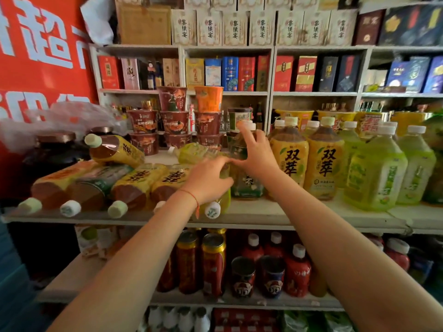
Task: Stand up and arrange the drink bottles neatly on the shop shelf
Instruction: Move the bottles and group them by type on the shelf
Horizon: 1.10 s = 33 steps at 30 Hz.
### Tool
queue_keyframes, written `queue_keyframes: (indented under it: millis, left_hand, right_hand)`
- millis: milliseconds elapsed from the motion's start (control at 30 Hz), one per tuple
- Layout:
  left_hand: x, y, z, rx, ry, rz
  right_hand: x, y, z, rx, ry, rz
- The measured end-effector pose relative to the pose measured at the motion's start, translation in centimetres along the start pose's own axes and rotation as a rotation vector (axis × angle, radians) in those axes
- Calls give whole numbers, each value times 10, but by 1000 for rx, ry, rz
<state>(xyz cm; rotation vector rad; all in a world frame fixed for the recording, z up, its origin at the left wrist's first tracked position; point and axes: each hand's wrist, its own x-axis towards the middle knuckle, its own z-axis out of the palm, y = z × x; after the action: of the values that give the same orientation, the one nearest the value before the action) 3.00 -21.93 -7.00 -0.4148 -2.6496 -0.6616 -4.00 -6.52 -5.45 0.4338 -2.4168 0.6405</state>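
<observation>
Several tea bottles lie on their sides on the white shelf board, caps toward me, among them a yellow-labelled bottle; another brown tea bottle rests on top of them. My left hand grips a yellow-green bottle that lies with its white cap at the shelf's front edge. Beside it stands a dark green tea bottle, with my right hand wrapped around its upper part, fingers spread. To the right, yellow-labelled bottles and light green bottles stand upright in rows.
Stacked instant noodle cups stand behind the lying bottles. A lying pale green bottle sits just behind my left hand. Dark jars and a plastic bag fill the left end. Cans and red bottles fill the shelf below; boxed goods line the upper shelves.
</observation>
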Motion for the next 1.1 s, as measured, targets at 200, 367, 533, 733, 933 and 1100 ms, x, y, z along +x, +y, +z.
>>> queue_keyframes:
  millis: [200,367,533,733,933,1100]
  left_hand:
    - [2,-6,-9,-106,-19,9]
    - [-5,-10,-16,-50,-10,9]
    - [-12,-31,-27,139,24,-43]
    - [8,-61,-48,59,56,-154]
    - [38,-88,-61,153,-94,-253]
    - [79,-118,-57,-246,-5,-476]
  right_hand:
    - [3,7,6,-81,-37,-19]
    - [-2,7,3,-63,-38,-42]
    - [-21,-2,9,-263,181,-127]
    - [-4,-42,19,-134,213,-361]
    - [57,-81,41,-81,-359,-85]
    - [94,-88,70,-186,-571,4]
